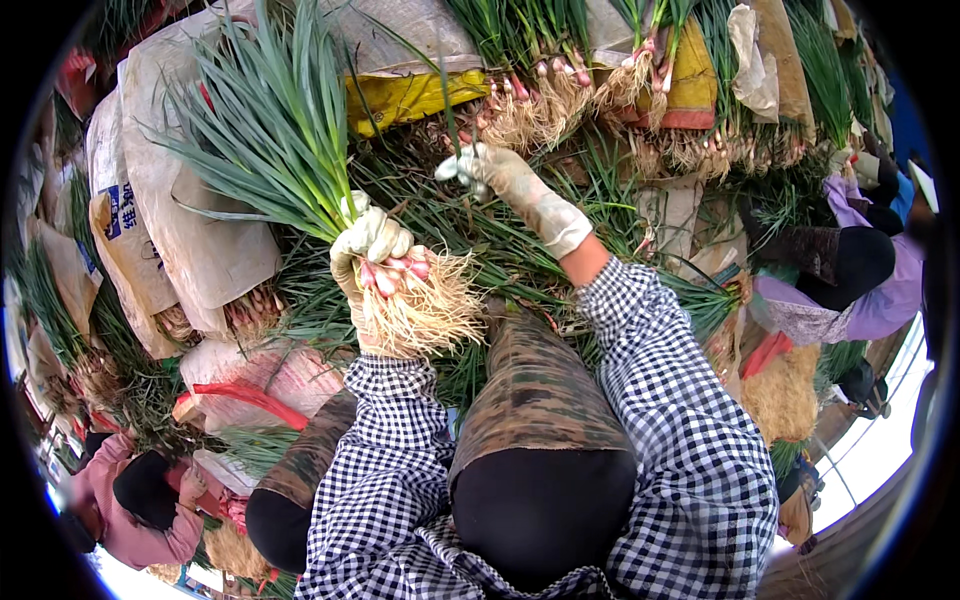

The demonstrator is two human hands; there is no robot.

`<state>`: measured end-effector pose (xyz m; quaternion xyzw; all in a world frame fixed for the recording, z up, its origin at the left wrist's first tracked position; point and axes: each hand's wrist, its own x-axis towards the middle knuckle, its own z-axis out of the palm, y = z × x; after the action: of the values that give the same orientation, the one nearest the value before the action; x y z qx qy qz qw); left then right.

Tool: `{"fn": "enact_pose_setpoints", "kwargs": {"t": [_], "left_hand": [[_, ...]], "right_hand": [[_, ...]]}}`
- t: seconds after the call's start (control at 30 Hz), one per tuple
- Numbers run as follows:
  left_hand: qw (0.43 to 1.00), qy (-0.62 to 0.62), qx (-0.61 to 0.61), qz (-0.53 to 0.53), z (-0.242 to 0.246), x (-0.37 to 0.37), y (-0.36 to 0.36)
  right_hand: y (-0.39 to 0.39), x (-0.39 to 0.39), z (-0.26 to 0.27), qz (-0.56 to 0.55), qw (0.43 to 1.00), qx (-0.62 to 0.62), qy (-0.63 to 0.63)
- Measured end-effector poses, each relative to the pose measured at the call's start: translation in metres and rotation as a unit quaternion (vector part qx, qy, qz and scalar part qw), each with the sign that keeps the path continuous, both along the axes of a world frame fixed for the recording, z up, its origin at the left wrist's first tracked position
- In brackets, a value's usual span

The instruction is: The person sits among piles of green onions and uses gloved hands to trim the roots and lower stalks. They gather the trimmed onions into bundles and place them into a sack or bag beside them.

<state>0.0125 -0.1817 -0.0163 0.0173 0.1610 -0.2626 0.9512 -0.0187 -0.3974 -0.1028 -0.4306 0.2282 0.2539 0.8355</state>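
Observation:
My left hand (371, 236), in a pale work glove, grips a bunch of green onions around the stems just above the bulbs. The bunch's long green leaves (292, 142) fan towards the upper left. Pinkish bulbs (394, 274) and a thick tuft of pale roots (424, 311) hang out below the fist. To the right, my gloved right hand (487, 172) pinches a thin dark green leaf (448, 97) that points upward. It is apart from the bunch, over loose leaves (480, 232) strewn on the ground. The glove's fingertips are soiled.
More onion bunches (540, 90) lie along the far side, roots towards me, partly under sacks. Woven sacks (202, 195) cover bunches at left. A person in purple (874, 292) sits at right; another in pink (142, 495) is at lower left. My camouflage-covered knee (540, 390) rises between my arms.

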Motion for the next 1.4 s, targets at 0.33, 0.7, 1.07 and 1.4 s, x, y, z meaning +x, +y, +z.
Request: {"fn": "enact_pose_setpoints", "kwargs": {"t": [0.33,0.7,1.07,1.4], "left_hand": [[0.999,0.004,-0.021,-0.042,-0.024,0.014,-0.012],[0.980,0.002,0.158,-0.118,-0.025,0.012,-0.012],[0.987,0.030,0.095,-0.127,-0.040,0.010,-0.010],[0.990,0.044,0.032,-0.128,-0.039,0.002,-0.006]], "right_hand": [[-0.090,0.046,0.001,0.142,0.592,-0.792,-0.033],[0.017,-0.013,0.077,0.001,0.573,-0.770,-0.281],[-0.005,0.025,0.061,-0.066,0.964,-0.226,-0.120],[0.081,0.048,0.057,-0.189,0.974,0.033,0.122]]}}
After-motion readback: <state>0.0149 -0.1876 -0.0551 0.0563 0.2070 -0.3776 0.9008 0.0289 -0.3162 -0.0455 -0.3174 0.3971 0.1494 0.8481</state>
